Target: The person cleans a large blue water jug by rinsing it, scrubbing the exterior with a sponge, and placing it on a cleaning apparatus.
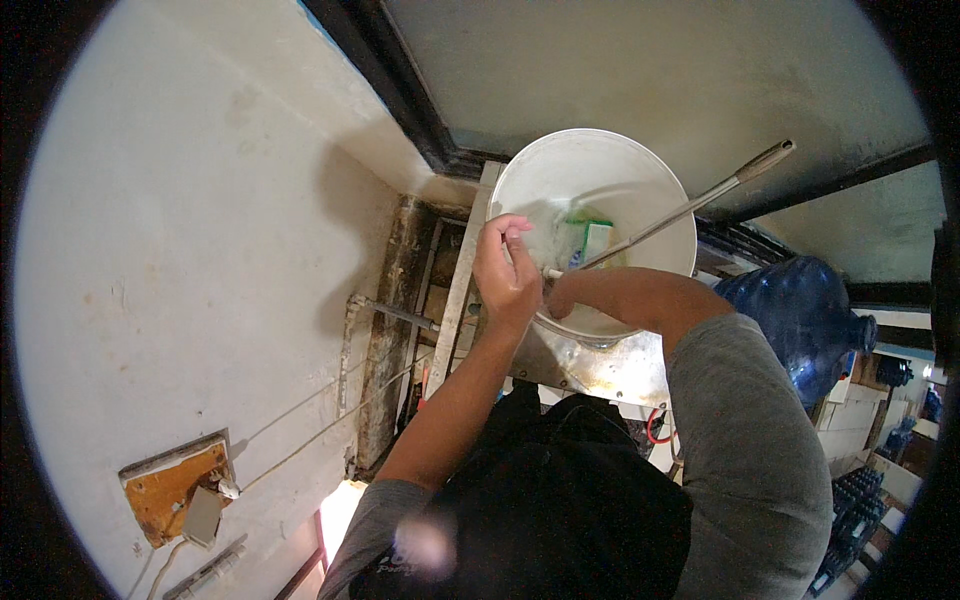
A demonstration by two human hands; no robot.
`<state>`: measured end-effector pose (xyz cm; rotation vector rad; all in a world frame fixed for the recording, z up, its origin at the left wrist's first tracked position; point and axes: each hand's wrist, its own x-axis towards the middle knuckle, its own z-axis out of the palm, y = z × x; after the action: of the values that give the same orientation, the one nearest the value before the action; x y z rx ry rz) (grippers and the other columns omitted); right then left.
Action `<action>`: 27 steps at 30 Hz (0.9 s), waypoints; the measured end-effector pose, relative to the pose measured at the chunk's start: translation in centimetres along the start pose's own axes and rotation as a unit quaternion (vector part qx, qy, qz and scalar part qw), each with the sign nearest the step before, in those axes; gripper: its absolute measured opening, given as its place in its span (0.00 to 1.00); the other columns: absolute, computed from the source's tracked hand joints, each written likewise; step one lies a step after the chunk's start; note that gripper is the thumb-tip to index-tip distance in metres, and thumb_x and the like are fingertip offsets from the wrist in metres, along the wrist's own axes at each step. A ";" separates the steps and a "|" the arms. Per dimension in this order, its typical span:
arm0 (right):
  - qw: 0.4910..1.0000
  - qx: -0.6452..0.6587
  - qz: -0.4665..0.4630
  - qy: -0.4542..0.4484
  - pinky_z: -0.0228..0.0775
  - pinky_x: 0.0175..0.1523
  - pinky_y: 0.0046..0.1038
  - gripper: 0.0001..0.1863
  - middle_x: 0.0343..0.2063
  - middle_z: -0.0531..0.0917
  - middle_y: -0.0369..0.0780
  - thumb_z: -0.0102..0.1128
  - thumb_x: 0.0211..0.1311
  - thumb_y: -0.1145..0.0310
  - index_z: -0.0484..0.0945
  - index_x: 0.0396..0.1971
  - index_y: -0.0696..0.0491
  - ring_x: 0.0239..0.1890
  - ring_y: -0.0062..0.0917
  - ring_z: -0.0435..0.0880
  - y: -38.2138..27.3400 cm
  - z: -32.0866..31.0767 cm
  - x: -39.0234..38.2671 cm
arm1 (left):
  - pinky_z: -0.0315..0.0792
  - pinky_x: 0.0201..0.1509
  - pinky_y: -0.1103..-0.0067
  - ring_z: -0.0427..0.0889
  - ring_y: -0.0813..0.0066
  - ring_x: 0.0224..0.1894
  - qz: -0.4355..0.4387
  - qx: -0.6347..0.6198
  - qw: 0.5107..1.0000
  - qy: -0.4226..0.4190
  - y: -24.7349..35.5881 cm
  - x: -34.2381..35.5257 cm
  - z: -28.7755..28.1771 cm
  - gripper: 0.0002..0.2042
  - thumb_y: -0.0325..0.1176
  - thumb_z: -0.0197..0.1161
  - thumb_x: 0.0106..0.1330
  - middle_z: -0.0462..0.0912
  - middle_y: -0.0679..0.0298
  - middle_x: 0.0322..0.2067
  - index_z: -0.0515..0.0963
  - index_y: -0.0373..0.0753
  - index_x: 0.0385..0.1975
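Note:
A large white bucket [515,180] stands in front of me. At its left rim is my left hand [507,265], fingers loosely bent upward, thumb near them, with nothing seen in it. My right forearm crosses the bucket's near rim from the right. My right hand [560,298] is low inside the bucket beside my left wrist; its fingers are hidden. A long metal rod [690,207] with a dull grip leans out over the right rim, its lower end near my hands. Deeper in the bucket lies a green and white packet [597,238], perhaps in cloudy water.
Under the bucket is a shiny metal surface [600,368]. A big blue water jug [790,315] lies on its side at the right. A white wall [200,250] with a pipe [400,314] rises on the left; a grey panel [660,70] stands behind. Dark crates [855,510] are stacked at lower right.

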<state>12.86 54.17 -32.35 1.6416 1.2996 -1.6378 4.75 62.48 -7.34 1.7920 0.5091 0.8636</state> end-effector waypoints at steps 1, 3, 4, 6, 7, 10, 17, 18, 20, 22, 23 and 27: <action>1.000 0.001 0.002 -0.008 0.77 0.54 0.48 0.22 0.51 0.85 0.50 0.62 0.59 0.63 0.84 0.51 0.59 0.50 0.42 0.87 -0.3 0.1 -0.3 | 0.73 0.54 0.75 0.81 0.72 0.42 0.005 -0.001 1.000 -0.004 0.0 0.0 0.0 0.09 0.29 0.49 0.79 0.83 0.58 0.37 0.76 0.32 0.42; 0.999 0.006 0.013 -0.035 0.77 0.55 0.48 0.22 0.52 0.85 0.50 0.62 0.59 0.63 0.84 0.52 0.59 0.50 0.42 0.87 0.1 0.4 -1.5 | 0.73 0.54 0.76 0.81 0.72 0.42 0.014 -0.002 1.000 -0.011 0.0 0.1 0.1 0.09 0.29 0.50 0.79 0.83 0.58 0.37 0.76 0.32 0.42; 0.999 0.005 0.021 -0.047 0.77 0.55 0.48 0.23 0.52 0.85 0.50 0.62 0.59 0.64 0.84 0.52 0.59 0.50 0.41 0.87 0.2 -0.1 -3.1 | 0.73 0.54 0.76 0.81 0.72 0.42 0.019 -0.005 1.000 -0.008 0.0 0.1 0.0 0.09 0.29 0.50 0.79 0.83 0.58 0.37 0.76 0.32 0.42; 0.997 0.004 0.046 -0.059 0.77 0.55 0.48 0.23 0.52 0.85 0.50 0.63 0.58 0.64 0.84 0.52 0.59 0.50 0.41 0.87 0.7 -1.5 -6.9 | 0.73 0.54 0.75 0.81 0.72 0.42 0.030 -0.014 0.999 -0.008 0.0 0.2 0.1 0.08 0.28 0.50 0.79 0.83 0.58 0.37 0.76 0.32 0.42; 0.997 -0.008 0.054 -0.062 0.77 0.55 0.48 0.23 0.52 0.85 0.50 0.63 0.58 0.64 0.84 0.52 0.59 0.50 0.41 0.87 0.8 -2.6 -9.4 | 0.74 0.53 0.73 0.82 0.67 0.42 0.025 -0.013 1.000 -0.003 -0.1 0.3 0.1 0.07 0.26 0.50 0.78 0.83 0.56 0.37 0.76 0.32 0.42; 0.979 -0.180 0.037 -0.086 0.76 0.56 0.48 0.25 0.52 0.85 0.49 0.65 0.55 0.63 0.84 0.53 0.57 0.50 0.41 0.87 4.0 -3.9 -11.9 | 0.75 0.51 0.69 0.84 0.58 0.41 0.017 -0.006 1.000 -0.007 -0.1 0.2 0.3 0.06 0.22 0.51 0.74 0.84 0.53 0.37 0.77 0.33 0.43; 0.992 -0.118 0.037 -0.024 0.77 0.55 0.46 0.24 0.50 0.85 0.47 0.66 0.57 0.63 0.82 0.53 0.57 0.50 0.41 0.86 9.1 -1.0 -10.4 | 0.74 0.51 0.67 0.82 0.53 0.42 0.053 0.034 0.998 -0.021 -0.3 0.4 0.5 0.06 0.21 0.52 0.72 0.83 0.52 0.37 0.76 0.34 0.43; 0.992 -0.115 0.039 -0.024 0.77 0.55 0.46 0.24 0.49 0.85 0.47 0.66 0.57 0.63 0.81 0.53 0.57 0.49 0.41 0.86 9.3 -0.5 -9.5 | 0.74 0.51 0.66 0.82 0.52 0.42 0.057 0.035 0.998 -0.022 -0.4 0.3 0.4 0.07 0.22 0.52 0.71 0.82 0.52 0.37 0.76 0.34 0.43; 0.993 -0.112 0.041 -0.021 0.78 0.55 0.45 0.24 0.49 0.85 0.46 0.67 0.57 0.63 0.81 0.53 0.57 0.49 0.41 0.86 9.7 0.3 -8.1 | 0.74 0.51 0.64 0.81 0.50 0.43 0.063 0.039 0.997 -0.027 -0.3 0.6 0.4 0.07 0.22 0.52 0.70 0.81 0.51 0.37 0.77 0.34 0.43; 0.993 -0.112 0.031 -0.011 0.78 0.54 0.45 0.24 0.48 0.85 0.45 0.67 0.57 0.63 0.80 0.54 0.57 0.49 0.41 0.86 9.9 1.0 -7.0 | 0.73 0.51 0.62 0.80 0.48 0.43 0.057 0.047 0.997 -0.034 -0.2 0.5 0.3 0.08 0.22 0.52 0.69 0.81 0.50 0.38 0.77 0.34 0.43; 0.993 -0.116 0.017 -0.004 0.78 0.54 0.44 0.24 0.48 0.85 0.45 0.67 0.57 0.63 0.80 0.54 0.57 0.49 0.41 0.86 9.8 1.2 -6.8 | 0.73 0.51 0.61 0.80 0.48 0.43 0.044 0.053 0.997 -0.034 0.3 0.5 0.0 0.08 0.21 0.52 0.68 0.80 0.50 0.38 0.77 0.34 0.43; 0.983 -0.097 -0.129 0.087 0.79 0.54 0.43 0.24 0.47 0.85 0.44 0.68 0.58 0.63 0.79 0.54 0.56 0.48 0.40 0.86 7.9 3.3 -5.5 | 0.74 0.50 0.62 0.81 0.49 0.43 0.071 0.057 0.996 -0.005 0.2 0.1 0.3 0.10 0.20 0.52 0.66 0.80 0.50 0.38 0.77 0.34 0.43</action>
<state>18.86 46.36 -29.94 1.5794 1.7652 -1.4751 5.06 62.29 -7.18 1.9537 0.4352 0.9396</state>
